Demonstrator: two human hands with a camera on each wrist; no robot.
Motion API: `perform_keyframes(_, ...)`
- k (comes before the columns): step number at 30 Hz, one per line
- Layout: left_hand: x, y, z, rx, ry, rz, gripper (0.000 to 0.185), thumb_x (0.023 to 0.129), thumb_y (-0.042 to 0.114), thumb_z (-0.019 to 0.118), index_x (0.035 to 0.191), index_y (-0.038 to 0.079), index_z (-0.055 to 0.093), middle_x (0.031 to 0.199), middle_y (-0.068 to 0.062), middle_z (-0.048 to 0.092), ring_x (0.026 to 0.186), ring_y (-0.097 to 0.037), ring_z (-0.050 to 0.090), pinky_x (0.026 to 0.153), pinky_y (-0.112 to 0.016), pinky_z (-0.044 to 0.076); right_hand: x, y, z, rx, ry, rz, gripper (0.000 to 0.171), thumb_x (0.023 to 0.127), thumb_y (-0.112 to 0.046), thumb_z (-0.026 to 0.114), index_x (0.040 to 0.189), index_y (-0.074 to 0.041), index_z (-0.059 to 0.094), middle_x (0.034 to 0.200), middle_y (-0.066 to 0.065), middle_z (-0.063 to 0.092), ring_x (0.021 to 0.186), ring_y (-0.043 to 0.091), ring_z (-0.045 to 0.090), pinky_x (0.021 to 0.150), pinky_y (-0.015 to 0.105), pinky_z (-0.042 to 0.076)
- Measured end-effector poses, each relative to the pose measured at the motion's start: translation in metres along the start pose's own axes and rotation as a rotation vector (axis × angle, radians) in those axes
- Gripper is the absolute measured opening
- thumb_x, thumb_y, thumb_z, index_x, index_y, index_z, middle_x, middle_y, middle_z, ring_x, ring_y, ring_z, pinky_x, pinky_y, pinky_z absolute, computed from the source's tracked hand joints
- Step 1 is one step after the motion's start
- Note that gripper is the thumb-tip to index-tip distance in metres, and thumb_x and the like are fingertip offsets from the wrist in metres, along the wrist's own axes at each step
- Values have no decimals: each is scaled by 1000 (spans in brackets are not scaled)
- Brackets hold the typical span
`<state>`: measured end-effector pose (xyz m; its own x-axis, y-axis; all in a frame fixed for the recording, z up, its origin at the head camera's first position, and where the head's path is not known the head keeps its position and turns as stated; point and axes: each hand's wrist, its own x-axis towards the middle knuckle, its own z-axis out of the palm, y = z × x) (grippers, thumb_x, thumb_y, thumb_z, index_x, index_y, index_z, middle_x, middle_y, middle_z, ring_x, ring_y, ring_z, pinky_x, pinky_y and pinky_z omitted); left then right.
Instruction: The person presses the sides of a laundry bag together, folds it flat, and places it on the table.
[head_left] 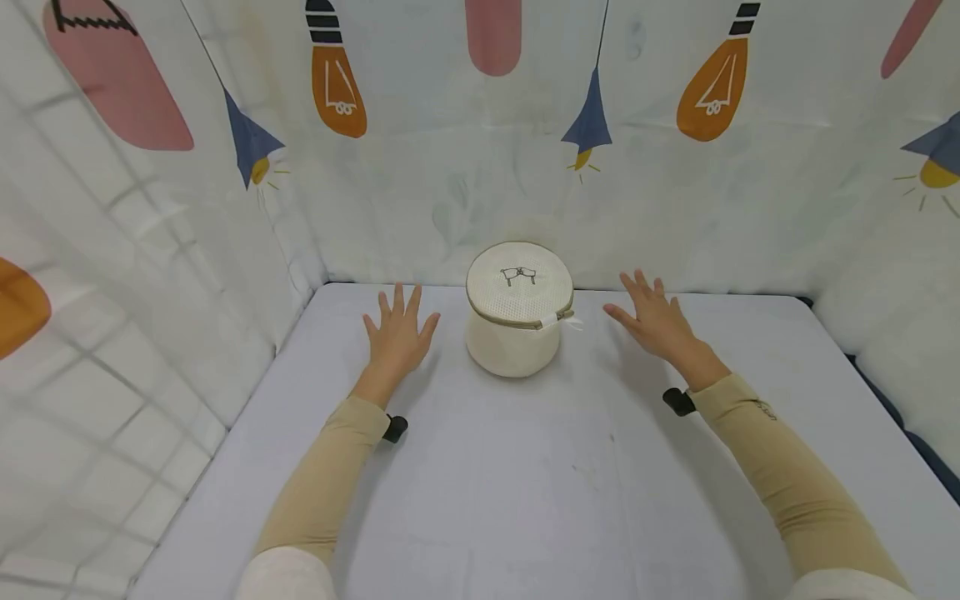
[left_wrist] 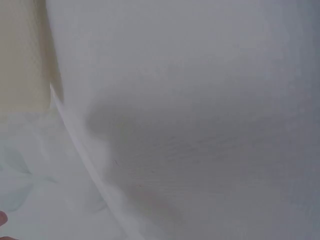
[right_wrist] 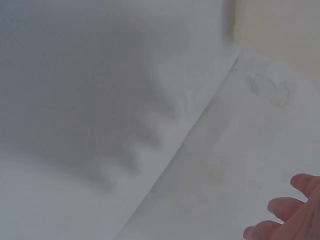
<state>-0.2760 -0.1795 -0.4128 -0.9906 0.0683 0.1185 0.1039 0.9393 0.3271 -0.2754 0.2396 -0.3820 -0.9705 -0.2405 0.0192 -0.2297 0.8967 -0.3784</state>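
A round cream mesh laundry bag (head_left: 513,346) stands upright near the back of the table, its zipped lid printed with a small dark drawing. To its left, my left hand (head_left: 397,337) is held with the fingers spread, holding nothing. My right hand (head_left: 656,321) is on the other side of the bag, fingers also spread and nothing in them. Both hands are apart from the bag. In the right wrist view the fingertips of the right hand (right_wrist: 285,215) show at the lower right, and part of the bag (right_wrist: 280,30) fills the top corner.
A white cloth covers the table (head_left: 510,483). Behind it hangs a pale curtain (head_left: 420,192) printed with lamps and bulbs, and a similar sheet over a grid (head_left: 97,375) stands at the left. A dark wrist camera (head_left: 678,402) sits at the right cuff.
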Motion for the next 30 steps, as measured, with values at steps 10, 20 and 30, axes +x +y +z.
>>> perform_keyframes(10, -2, 5, -1, -101, 42, 32, 71, 110, 51, 36, 165, 12, 17, 169, -22, 5, 153, -48, -1, 114, -76, 2, 0, -10, 2, 32, 16, -39, 87, 106, -63, 35, 164, -3, 10, 168, 25, 1, 150, 54, -1, 115, 73, 7)
perform_keyframes(20, -5, 14, -3, -237, 76, 54, 68, 108, 45, 43, 164, 12, 23, 170, -17, 11, 155, -43, 6, 116, -73, 8, -2, -18, 0, 114, 33, -78, 80, 109, -54, 40, 164, -4, 12, 169, 23, 4, 152, 50, 1, 114, 74, 14)
perform_keyframes(30, -6, 26, -9, -411, 82, 56, 65, 107, 37, 50, 163, 13, 28, 170, -12, 16, 155, -38, 12, 119, -65, 17, -1, -27, 0, 213, 70, -119, 71, 109, -39, 49, 163, -3, 21, 168, 23, 11, 151, 49, 13, 120, 63, 15)
